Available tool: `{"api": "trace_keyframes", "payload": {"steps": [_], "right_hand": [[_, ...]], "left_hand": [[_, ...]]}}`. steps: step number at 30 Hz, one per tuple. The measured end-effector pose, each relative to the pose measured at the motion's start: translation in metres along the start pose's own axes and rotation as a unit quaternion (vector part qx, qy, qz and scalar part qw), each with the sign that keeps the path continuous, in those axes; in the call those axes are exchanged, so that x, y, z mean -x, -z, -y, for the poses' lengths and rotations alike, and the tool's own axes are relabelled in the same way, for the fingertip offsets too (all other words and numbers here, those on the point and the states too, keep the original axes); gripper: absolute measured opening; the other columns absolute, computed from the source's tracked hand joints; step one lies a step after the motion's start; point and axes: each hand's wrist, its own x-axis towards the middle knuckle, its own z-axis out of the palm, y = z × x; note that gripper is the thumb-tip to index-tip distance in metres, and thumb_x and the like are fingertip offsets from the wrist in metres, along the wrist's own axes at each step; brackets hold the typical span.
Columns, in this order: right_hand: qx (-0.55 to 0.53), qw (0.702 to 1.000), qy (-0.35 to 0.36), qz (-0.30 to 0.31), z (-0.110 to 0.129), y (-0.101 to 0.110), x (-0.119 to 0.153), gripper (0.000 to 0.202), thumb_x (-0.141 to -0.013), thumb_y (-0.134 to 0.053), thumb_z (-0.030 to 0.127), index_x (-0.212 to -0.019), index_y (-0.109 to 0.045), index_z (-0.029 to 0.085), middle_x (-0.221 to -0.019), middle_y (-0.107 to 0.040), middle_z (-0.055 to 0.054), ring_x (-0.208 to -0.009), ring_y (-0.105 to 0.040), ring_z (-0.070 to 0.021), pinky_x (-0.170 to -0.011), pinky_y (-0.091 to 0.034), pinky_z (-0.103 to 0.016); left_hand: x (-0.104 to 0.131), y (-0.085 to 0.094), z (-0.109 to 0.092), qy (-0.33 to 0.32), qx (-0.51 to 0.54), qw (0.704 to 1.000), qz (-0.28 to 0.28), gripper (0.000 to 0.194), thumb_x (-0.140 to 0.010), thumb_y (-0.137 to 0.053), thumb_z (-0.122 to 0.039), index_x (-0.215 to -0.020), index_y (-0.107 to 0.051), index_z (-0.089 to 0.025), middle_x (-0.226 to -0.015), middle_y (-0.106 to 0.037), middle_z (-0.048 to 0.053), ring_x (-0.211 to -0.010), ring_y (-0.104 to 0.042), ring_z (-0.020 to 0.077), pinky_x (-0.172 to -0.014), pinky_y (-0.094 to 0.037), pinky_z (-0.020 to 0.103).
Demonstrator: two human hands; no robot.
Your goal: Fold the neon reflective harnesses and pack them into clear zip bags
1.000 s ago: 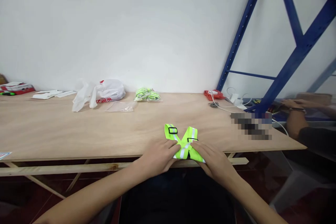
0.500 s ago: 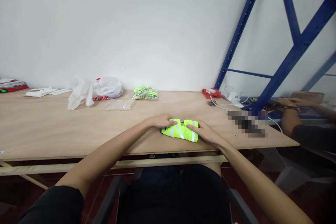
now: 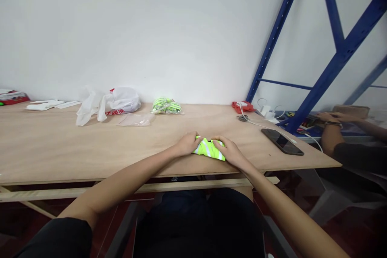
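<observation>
A folded fluorescent yellow-green reflective vest (image 3: 208, 148) with silver stripes lies on the wooden table near its front edge. My left hand (image 3: 188, 144) grips its left end, with the thumb on top and the fingers behind. At the right end, my right hand (image 3: 229, 151) is closed round the cloth, thumb across the near face. Both palms hide the ends of the bundle. Towards the wall lie clear-bagged yellow-green striped bundles (image 3: 166, 106) and a flat clear plastic bag (image 3: 136, 119).
A white plastic bag (image 3: 123, 100) and white sheets (image 3: 45, 105) lie at the back left. To the right are a phone (image 3: 282, 142), a red item (image 3: 243, 107) with a white cable, and a blue metal frame (image 3: 311, 88). Beyond it, another person's arm (image 3: 331, 135) is visible.
The vest bundle has become narrower and more compact as my hands squeezed in from both ends. My left hand moved slightly right along it.
</observation>
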Motion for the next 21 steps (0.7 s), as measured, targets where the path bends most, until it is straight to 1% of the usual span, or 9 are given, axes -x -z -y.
{"api": "trace_keyframes", "payload": {"steps": [4,7,9,12,14,16,18,21], "right_hand": [[-0.097,0.992,-0.045,-0.068,0.007,-0.013,-0.002,0.036,-0.073,-0.07,0.05,-0.093,-0.068,0.02,-0.099,-0.072,-0.007,-0.093,-0.065,-0.0268,-0.084,-0.05,-0.038],[-0.174,0.979,-0.055,-0.085,0.013,-0.019,-0.003,0.041,-0.067,-0.076,0.05,-0.092,-0.065,0.019,-0.093,-0.069,-0.005,-0.084,-0.064,-0.0239,-0.074,-0.051,-0.035],[-0.196,0.975,-0.051,-0.092,0.015,-0.021,-0.004,0.043,-0.066,-0.079,0.051,-0.091,-0.065,0.019,-0.089,-0.068,-0.004,-0.08,-0.062,-0.0227,-0.072,-0.051,-0.034],[-0.196,0.974,-0.02,-0.111,0.019,-0.022,-0.004,0.043,-0.065,-0.08,0.054,-0.087,-0.064,0.02,-0.089,-0.067,-0.004,-0.084,-0.062,-0.0238,-0.078,-0.051,-0.036],[-0.198,0.973,0.001,-0.121,0.02,-0.023,-0.004,0.044,-0.067,-0.078,0.057,-0.086,-0.064,0.02,-0.09,-0.067,-0.004,-0.089,-0.062,-0.025,-0.084,-0.051,-0.038],[-0.205,0.97,0.004,-0.128,0.021,-0.025,-0.005,0.044,-0.067,-0.078,0.057,-0.088,-0.064,0.021,-0.093,-0.067,-0.004,-0.095,-0.062,-0.0261,-0.088,-0.05,-0.04],[-0.231,0.961,-0.025,-0.148,0.021,-0.029,-0.004,0.052,-0.061,-0.082,0.056,-0.095,-0.063,0.022,-0.098,-0.066,-0.005,-0.102,-0.062,-0.0277,-0.09,-0.051,-0.041],[-0.298,0.93,-0.114,-0.184,0.021,-0.034,-0.001,0.075,-0.047,-0.09,0.05,-0.11,-0.058,0.024,-0.11,-0.064,-0.007,-0.11,-0.063,-0.0297,-0.088,-0.055,-0.04]], "left_hand": [[0.005,-0.01,-0.005,0.011,0.072,0.996,-0.051,0.023,-0.094,-0.049,-0.034,-0.105,-0.06,-0.017,-0.098,-0.07,0.008,-0.089,-0.064,0.0234,-0.077,-0.047,0.031],[0.007,-0.016,-0.011,0.01,0.122,0.988,-0.094,0.017,-0.09,-0.053,-0.028,-0.103,-0.059,-0.018,-0.095,-0.068,0.005,-0.087,-0.062,0.0208,-0.076,-0.046,0.029],[0.006,-0.02,-0.015,0.007,0.154,0.981,-0.116,0.013,-0.087,-0.056,-0.025,-0.098,-0.059,-0.018,-0.093,-0.067,0.003,-0.086,-0.062,0.0191,-0.075,-0.046,0.028],[0.001,-0.025,-0.017,0.005,0.205,0.969,-0.139,0.01,-0.085,-0.061,-0.025,-0.091,-0.06,-0.017,-0.088,-0.067,0.001,-0.082,-0.061,0.0164,-0.074,-0.046,0.025],[-0.003,-0.028,-0.017,0.005,0.238,0.959,-0.15,0.013,-0.085,-0.063,-0.029,-0.087,-0.06,-0.017,-0.083,-0.065,0.0,-0.077,-0.06,0.0151,-0.071,-0.046,0.024],[-0.004,-0.03,-0.017,0.003,0.266,0.951,-0.159,0.017,-0.084,-0.064,-0.033,-0.084,-0.059,-0.017,-0.078,-0.064,-0.001,-0.072,-0.059,0.0141,-0.067,-0.046,0.023],[-0.004,-0.031,-0.017,-0.008,0.283,0.944,-0.17,0.017,-0.083,-0.066,-0.033,-0.083,-0.06,-0.017,-0.077,-0.063,-0.001,-0.072,-0.058,0.0135,-0.067,-0.046,0.023],[0.0,-0.03,-0.019,-0.03,0.286,0.939,-0.19,0.015,-0.081,-0.068,-0.03,-0.082,-0.061,-0.017,-0.078,-0.063,-0.001,-0.075,-0.057,0.0138,-0.072,-0.045,0.024]]}}
